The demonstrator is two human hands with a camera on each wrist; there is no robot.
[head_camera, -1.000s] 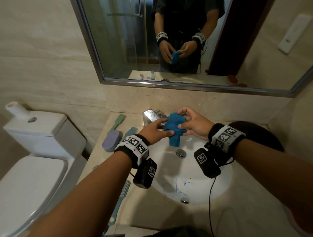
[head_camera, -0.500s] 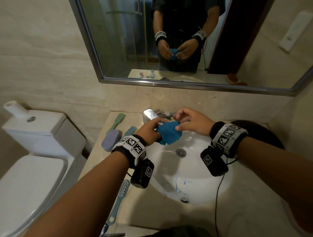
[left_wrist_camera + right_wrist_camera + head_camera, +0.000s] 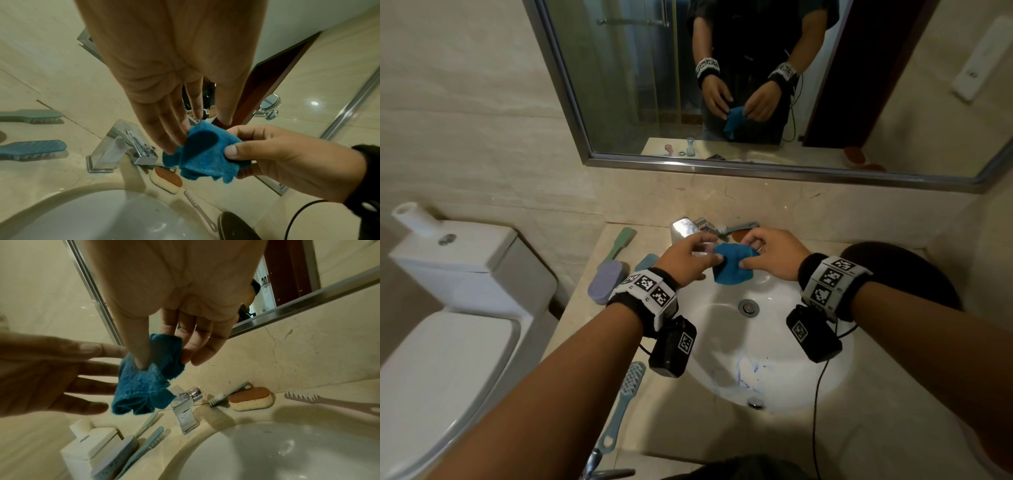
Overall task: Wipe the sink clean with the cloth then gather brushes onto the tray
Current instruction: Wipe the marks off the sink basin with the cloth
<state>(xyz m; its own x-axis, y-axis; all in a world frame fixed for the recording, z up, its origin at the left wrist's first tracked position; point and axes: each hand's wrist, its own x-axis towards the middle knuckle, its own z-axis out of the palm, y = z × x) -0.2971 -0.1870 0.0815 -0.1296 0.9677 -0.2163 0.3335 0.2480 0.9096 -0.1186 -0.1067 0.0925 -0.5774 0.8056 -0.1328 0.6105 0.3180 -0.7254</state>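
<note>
Two hands meet above the far rim of the sink, a blue cloth between them. Largest first: toilet (image 3: 448, 308) at left, white, lid down, beside the stone counter (image 3: 825, 428). Mirror (image 3: 756, 85) on the far wall, showing the person's arms and the cloth. Sink (image 3: 774, 359), white and round, set in the counter; blue streaks on its near slope, drain in the middle. Dark round tray (image 3: 914, 274) on the counter at right, mostly behind the right forearm. Chrome tap (image 3: 683, 228) at the far edge of the sink.

Right hand (image 3: 770, 255): thumb and forefinger pinch the bunched cloth (image 3: 732, 265), other fingers loosely spread. Left hand (image 3: 688, 258): fingers straight and relaxed, tips touching the cloth's left edge; no clear grasp in the wrist views. Cloth hangs in the air over the far part of the sink, just near of the tap.

Smaller items: purple brush (image 3: 606, 281) and green brush (image 3: 623, 241) on the counter at left; long teal brush (image 3: 623, 404) near-left of the sink; sponge (image 3: 252, 398) and grey brush (image 3: 226, 394) right of the tap; pink brush (image 3: 329, 401) further right.
</note>
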